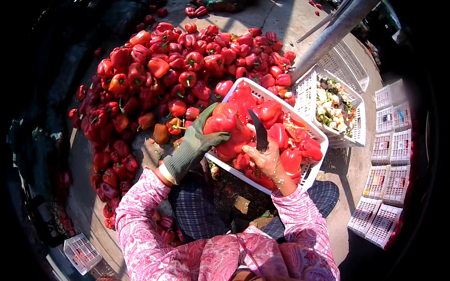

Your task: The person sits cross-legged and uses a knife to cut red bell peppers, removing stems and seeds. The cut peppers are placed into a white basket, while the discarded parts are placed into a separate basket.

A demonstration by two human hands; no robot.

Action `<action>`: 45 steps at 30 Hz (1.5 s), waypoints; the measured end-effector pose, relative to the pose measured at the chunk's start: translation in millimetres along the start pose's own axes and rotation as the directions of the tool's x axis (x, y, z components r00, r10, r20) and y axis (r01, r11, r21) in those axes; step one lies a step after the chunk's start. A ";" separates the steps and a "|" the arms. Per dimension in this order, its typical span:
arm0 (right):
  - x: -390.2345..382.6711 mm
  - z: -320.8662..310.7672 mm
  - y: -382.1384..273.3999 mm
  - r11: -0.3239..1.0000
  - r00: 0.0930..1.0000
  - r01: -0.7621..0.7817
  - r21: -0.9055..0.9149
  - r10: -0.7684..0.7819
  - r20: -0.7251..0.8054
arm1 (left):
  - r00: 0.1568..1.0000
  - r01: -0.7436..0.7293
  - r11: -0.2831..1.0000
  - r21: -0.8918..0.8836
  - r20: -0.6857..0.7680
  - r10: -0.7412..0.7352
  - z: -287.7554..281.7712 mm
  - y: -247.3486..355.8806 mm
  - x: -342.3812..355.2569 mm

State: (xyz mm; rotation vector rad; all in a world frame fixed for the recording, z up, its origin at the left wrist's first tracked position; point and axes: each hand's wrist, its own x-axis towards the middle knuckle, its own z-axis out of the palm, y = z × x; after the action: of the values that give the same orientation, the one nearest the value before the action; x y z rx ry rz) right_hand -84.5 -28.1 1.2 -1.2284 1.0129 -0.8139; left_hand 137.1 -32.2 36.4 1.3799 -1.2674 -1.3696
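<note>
My left hand point(200, 136), in a grey-green knitted glove, is closed around a large red bell pepper point(222, 120) above the near left part of a white plastic crate point(315, 174). In my bare right hand point(269, 164) is a knife with a dark, curved blade point(258, 127), its tip pointing up and away from me. Pale seeds stick to that hand and wrist. The blade stands just right of the held pepper; whether they touch I cannot tell. Several red pepper pieces point(291, 159) fill the crate, some showing their hollow insides.
A big heap of whole red peppers point(187, 61) spreads over the floor ahead and to the left. Pale cores and green stems point(333, 105) fill another white crate point(359, 135) at the right, beside a slanted metal pole point(328, 40). Stacked crates point(383, 147) line the far right.
</note>
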 end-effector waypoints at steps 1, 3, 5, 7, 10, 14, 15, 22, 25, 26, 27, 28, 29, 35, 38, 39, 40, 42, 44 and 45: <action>-6.9 -8.8 -6.6 0.999 0.998 -0.001 0.045 0.004 -0.063 | 0.995 0.041 0.966 -0.254 0.097 -0.017 12.7 4.1 4.5; -23.6 -27.3 -12.0 0.998 0.985 0.000 0.065 0.012 -0.171 | 0.965 0.207 0.813 -0.544 0.248 -0.080 37.6 3.1 11.2; -40.0 -49.9 -3.6 0.999 0.986 -0.017 0.039 0.023 -0.164 | 0.969 0.175 0.869 -0.462 0.236 -0.069 64.7 -6.9 15.8; -57.3 -64.4 -2.1 0.999 0.988 -0.024 0.026 0.028 -0.151 | 0.991 0.130 0.959 -0.253 0.056 -0.119 88.6 -9.3 10.2; -67.5 -83.3 17.9 0.956 0.977 0.092 -0.278 -0.140 -0.160 | 0.999 0.003 0.978 -0.209 0.036 0.005 111.8 -22.1 9.5; -69.1 -91.2 32.2 0.845 0.924 0.205 -0.494 -0.333 -0.187 | 0.962 -0.262 0.964 0.038 -0.064 0.264 136.5 -40.8 7.8; -68.5 -92.8 34.9 0.820 0.921 0.208 -0.533 -0.347 -0.175 | 0.962 -0.268 0.962 0.043 -0.041 0.270 139.0 -45.7 8.9; -64.2 -103.3 51.3 0.751 0.971 0.000 -0.660 -0.157 -0.179 | 0.999 0.045 0.942 -0.331 -0.004 -0.049 151.2 -51.8 19.2; -70.0 -107.3 64.2 0.745 0.992 -0.100 -0.660 0.019 -0.128 | 0.999 -0.026 0.964 -0.264 -0.032 0.018 134.9 -42.0 24.8; -68.7 -107.2 58.1 0.745 0.992 -0.112 -0.657 0.043 -0.120 | 0.998 -0.053 0.959 -0.279 -0.044 0.042 133.4 -39.2 25.0; -68.0 -108.4 53.8 0.746 0.991 -0.124 -0.655 0.067 -0.112 | 0.998 -0.036 0.954 -0.297 -0.057 0.020 133.0 -42.9 25.2; -67.6 -109.6 50.8 0.745 0.991 -0.136 -0.653 0.091 -0.103 | 0.998 -0.021 0.949 -0.315 -0.069 -0.001 133.5 -50.7 25.1; -69.0 -109.8 48.5 0.738 0.991 -0.132 -0.662 0.081 -0.107 | 0.997 -0.004 0.943 -0.332 -0.073 -0.021 134.1 -51.6 25.7; -80.5 -125.2 52.4 0.851 0.931 -0.325 -0.412 0.365 0.020 | 0.968 0.192 0.816 -0.546 -0.034 -0.250 137.4 -57.7 29.2; -83.6 -127.2 48.5 0.868 0.889 -0.420 -0.264 0.452 0.070 | 0.976 0.159 0.829 -0.537 -0.039 -0.212 139.8 -58.6 28.2; -84.5 -127.7 43.9 0.866 0.875 -0.449 -0.219 0.476 0.088 | 0.978 0.155 0.841 -0.517 -0.041 -0.206 139.9 -54.2 27.9; -85.3 -128.8 40.3 0.863 0.860 -0.475 -0.171 0.496 0.118 | 0.981 0.124 0.864 -0.488 -0.072 -0.181 139.6 -53.5 28.0; -88.3 -132.9 31.3 0.847 0.827 -0.525 -0.084 0.531 0.186 | 0.982 0.057 0.903 -0.426 -0.138 -0.127 135.5 -52.8 26.9; -102.3 -150.4 28.9 0.847 0.818 -0.532 0.006 0.512 0.262 | 0.939 0.178 0.813 -0.555 -0.153 -0.310 105.4 -50.0 42.9; -107.4 -150.8 30.4 0.867 0.863 -0.492 0.076 0.475 0.173 | 0.959 0.068 0.882 -0.467 -0.214 -0.187 100.2 -42.3 45.5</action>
State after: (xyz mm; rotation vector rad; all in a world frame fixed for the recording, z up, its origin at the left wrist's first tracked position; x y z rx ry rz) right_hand -264.6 21.9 -15.6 -0.8606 1.0735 -0.3726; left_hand 38.8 -58.4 -23.3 1.2674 -0.6370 -1.4142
